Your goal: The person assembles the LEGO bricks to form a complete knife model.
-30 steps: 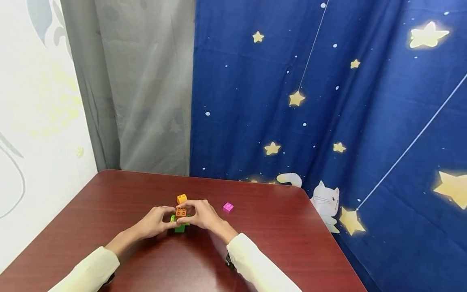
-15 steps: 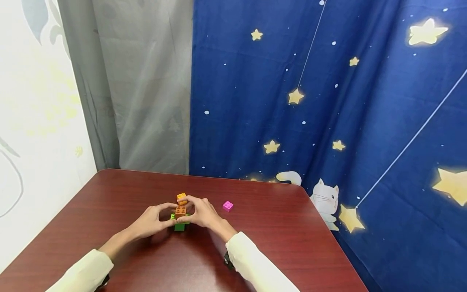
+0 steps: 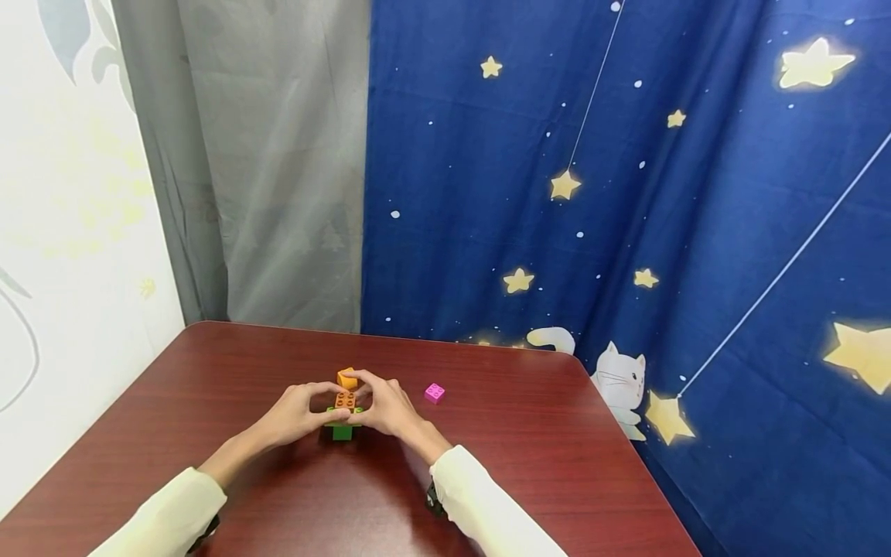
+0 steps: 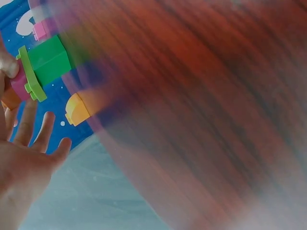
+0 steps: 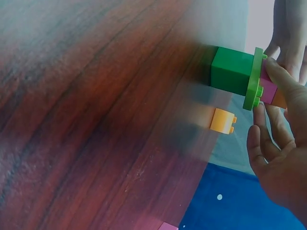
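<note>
A stack of toy building bricks stands on the table in the head view: a green block (image 3: 342, 433) at the bottom, a light green plate (image 5: 254, 79), a magenta brick (image 5: 267, 85) and an orange brick (image 3: 345, 400) on top. My left hand (image 3: 295, 414) holds the top of the stack from the left, its thumb across the front. From the right, my right hand (image 3: 387, 406) grips the same upper bricks between thumb and fingers. In the wrist views the other fingers spread loosely beside the stack. Hands partly hide the magenta and orange bricks.
Just behind the stack lies a yellow-orange brick with a rounded side (image 3: 346, 379). A bright pink brick (image 3: 435, 393) sits farther right on the dark red table (image 3: 543, 449). Curtains (image 3: 473, 193) hang behind the table's far edge.
My left thumb has shifted up and to the right, across the front of the orange brick. The right index finger has lifted slightly. The stack and loose bricks stay in place.
</note>
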Tool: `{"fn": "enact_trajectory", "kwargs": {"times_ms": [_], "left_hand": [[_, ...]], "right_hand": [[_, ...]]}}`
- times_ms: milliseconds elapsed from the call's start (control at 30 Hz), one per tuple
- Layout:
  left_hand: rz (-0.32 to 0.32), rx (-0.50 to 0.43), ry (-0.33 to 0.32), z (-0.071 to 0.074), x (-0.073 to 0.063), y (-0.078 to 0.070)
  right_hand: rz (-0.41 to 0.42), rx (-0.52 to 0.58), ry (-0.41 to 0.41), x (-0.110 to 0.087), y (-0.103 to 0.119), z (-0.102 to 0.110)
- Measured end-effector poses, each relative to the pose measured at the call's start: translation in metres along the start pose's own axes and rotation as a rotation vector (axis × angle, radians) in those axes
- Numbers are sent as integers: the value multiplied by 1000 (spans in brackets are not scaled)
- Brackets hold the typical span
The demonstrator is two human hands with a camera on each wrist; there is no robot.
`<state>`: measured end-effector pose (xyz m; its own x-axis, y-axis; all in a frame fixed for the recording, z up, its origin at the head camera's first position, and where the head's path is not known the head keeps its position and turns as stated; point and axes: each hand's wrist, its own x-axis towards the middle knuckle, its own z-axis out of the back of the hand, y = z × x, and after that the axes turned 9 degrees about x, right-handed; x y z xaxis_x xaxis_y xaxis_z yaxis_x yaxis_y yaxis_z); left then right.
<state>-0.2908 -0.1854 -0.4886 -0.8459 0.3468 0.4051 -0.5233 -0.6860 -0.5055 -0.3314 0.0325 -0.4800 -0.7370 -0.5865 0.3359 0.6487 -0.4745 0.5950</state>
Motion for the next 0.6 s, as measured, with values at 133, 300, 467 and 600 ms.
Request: {"fn": "enact_trajectory", "kwargs": {"times_ms": [133,300,467,600], "left_hand": [[-7,-24,5,-2,2,1],[-22,-21,8,-3,4,3],[-14,-3,11,-3,5,4],[-18,27,12,-3,4,5]], "right_hand": [[-8,2,4,0,-1,2],[25,-34,36,2,0,6],[73,-49,107,2,3,12],[75,-12,141,-1,3,20]]}}
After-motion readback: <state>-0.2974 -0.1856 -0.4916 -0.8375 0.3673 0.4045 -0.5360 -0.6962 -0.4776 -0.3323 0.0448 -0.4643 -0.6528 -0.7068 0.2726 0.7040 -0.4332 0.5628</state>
